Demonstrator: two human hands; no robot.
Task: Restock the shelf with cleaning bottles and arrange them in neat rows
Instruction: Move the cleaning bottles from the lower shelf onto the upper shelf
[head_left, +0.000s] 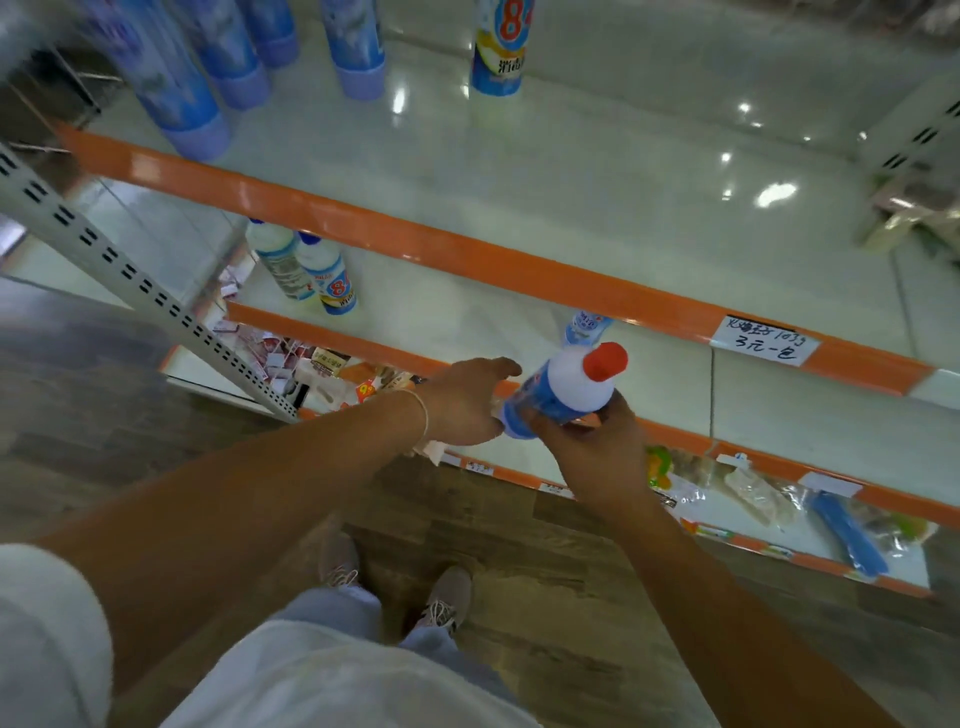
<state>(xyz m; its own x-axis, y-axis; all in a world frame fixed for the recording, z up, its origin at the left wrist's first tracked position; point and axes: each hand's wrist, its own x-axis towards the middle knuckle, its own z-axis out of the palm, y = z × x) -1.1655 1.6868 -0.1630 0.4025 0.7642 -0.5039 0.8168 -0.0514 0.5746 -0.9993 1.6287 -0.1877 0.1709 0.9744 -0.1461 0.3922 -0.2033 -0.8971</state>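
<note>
My right hand (587, 447) grips a white bottle with a red cap and blue label (563, 389), held tilted in front of the middle shelf (675, 374). My left hand (467, 400) is beside the bottle's base with fingers spread, touching or nearly touching it. Another bottle of the same kind (584, 327) stands just behind on the middle shelf, partly hidden by the orange rail. Two white bottles with blue caps (306, 270) stand at that shelf's left end. On the top shelf (571, 171) stand several tall blue bottles (208, 67) and one "84" bottle (498, 47).
Orange rails (467, 254) edge each shelf; a handwritten price tag (761, 340) hangs on the top rail. The lowest shelf holds packaged goods (769, 499) and small red-and-white packs (280, 353). A perforated grey upright (130, 280) stands at left. My shoes (395, 587) rest on wooden flooring.
</note>
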